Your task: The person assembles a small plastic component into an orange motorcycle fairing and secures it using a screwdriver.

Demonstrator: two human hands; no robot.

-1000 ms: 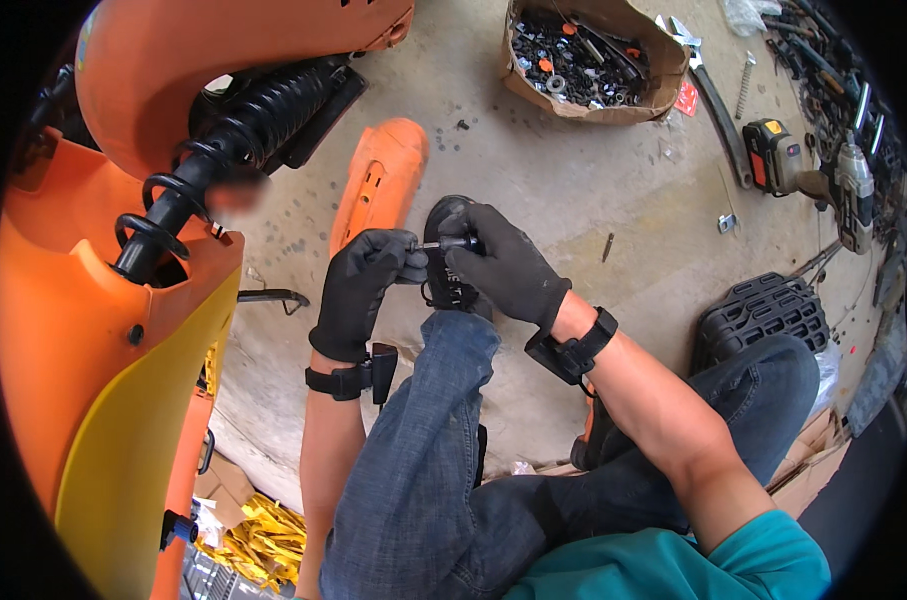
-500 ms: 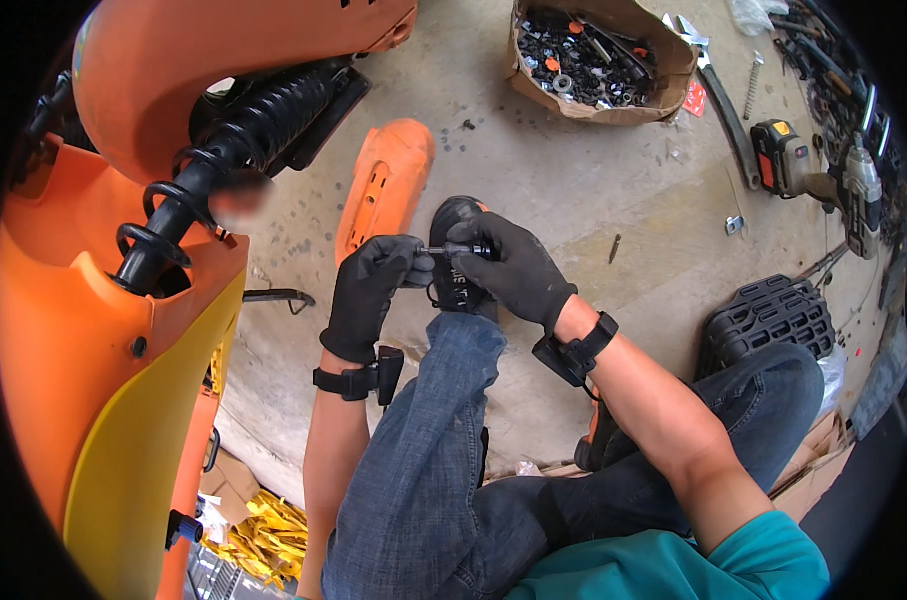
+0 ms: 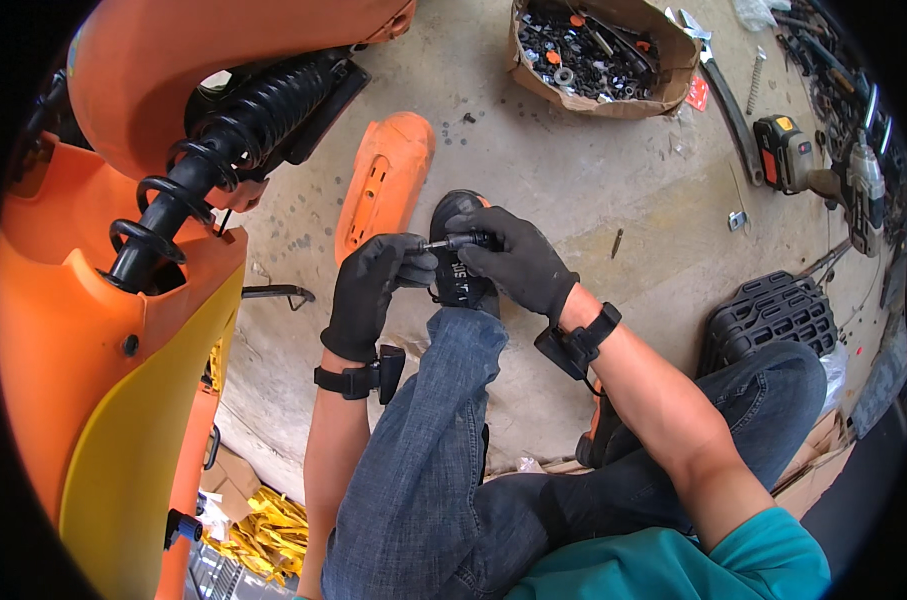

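The gloved left hand (image 3: 371, 288) is pinching the metal end of a slim shaft-like part (image 3: 457, 242), and the right hand (image 3: 525, 265) is grasping its black end; the part is bridging both hands above the black shoe (image 3: 465, 290), while an orange plastic cover (image 3: 391, 170) is lying on the concrete floor (image 3: 563, 180) beyond the left hand.

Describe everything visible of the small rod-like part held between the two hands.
Slim and dark, the small rod-like part has a thin metallic-looking shaft at the left hand and a thicker black section at the right hand. Both hands grip it crosswise over the black shoe, gloved fingers partly hiding it.
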